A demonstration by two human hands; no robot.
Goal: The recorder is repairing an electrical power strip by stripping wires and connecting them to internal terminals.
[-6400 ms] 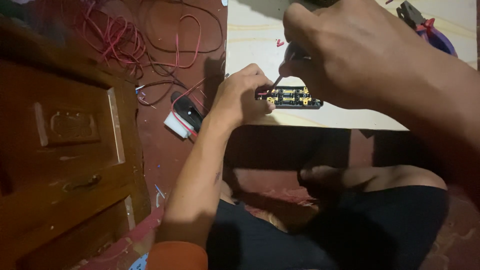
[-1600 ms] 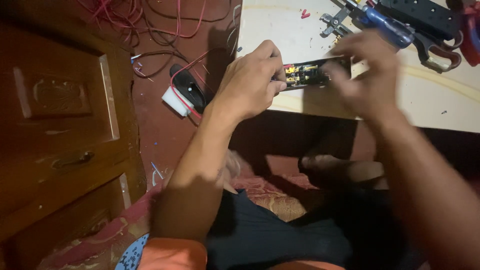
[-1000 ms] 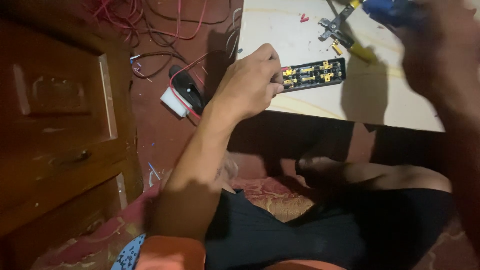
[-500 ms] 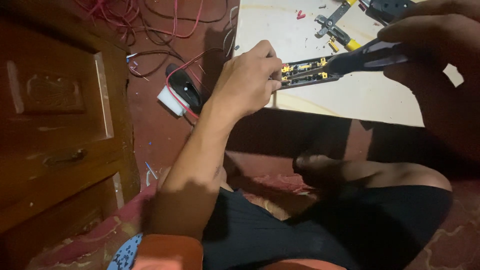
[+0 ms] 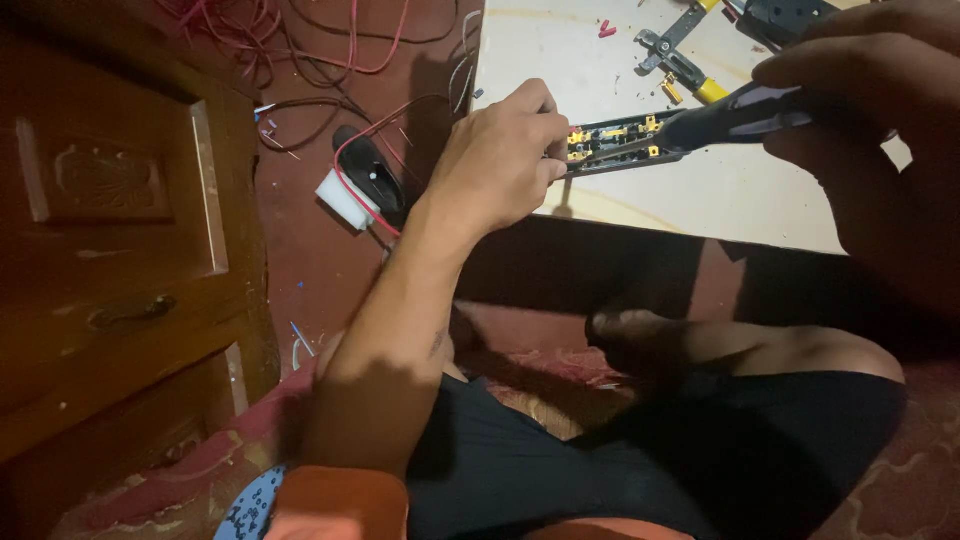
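- We take the open black strip (image 5: 612, 147) as our landmark: a long, narrow black housing with yellow-brass contacts showing inside, lying on the pale board (image 5: 640, 200) close to the board's near edge.
- Our left hand (image 5: 497, 160) is clenched around the left end of the strip, fingers curled over its top and thumb side towards us, pinning it against the board.
- Our right hand (image 5: 875, 130) comes in from the right of the strip and is wrapped round the dark handle of a tool (image 5: 735, 110); the tool's tip reaches the strip's right part, among the brass contacts. We cannot tell whether the tip touches a contact or only hovers on it.
- Beyond the strip, further up the board, lies a pair of pliers (image 5: 680, 65) with a yellow handle, apart from the strip, and a small red scrap (image 5: 606, 30) lies left of them.
- At the far right corner beyond the strip, a dark block-shaped object (image 5: 785, 15) is cut off by the picture's edge.
- Left of the strip, off the board on the reddish floor, sits a small white box (image 5: 340, 195) beside a black part (image 5: 368, 178), with red and black wires (image 5: 300, 40) running away from them.
- Further left of the strip stands a brown wooden cabinet (image 5: 110, 250).
- Nearer to us than the strip, below the board's edge, our legs in black shorts (image 5: 700, 450) rest on a red patterned cloth (image 5: 900, 480).
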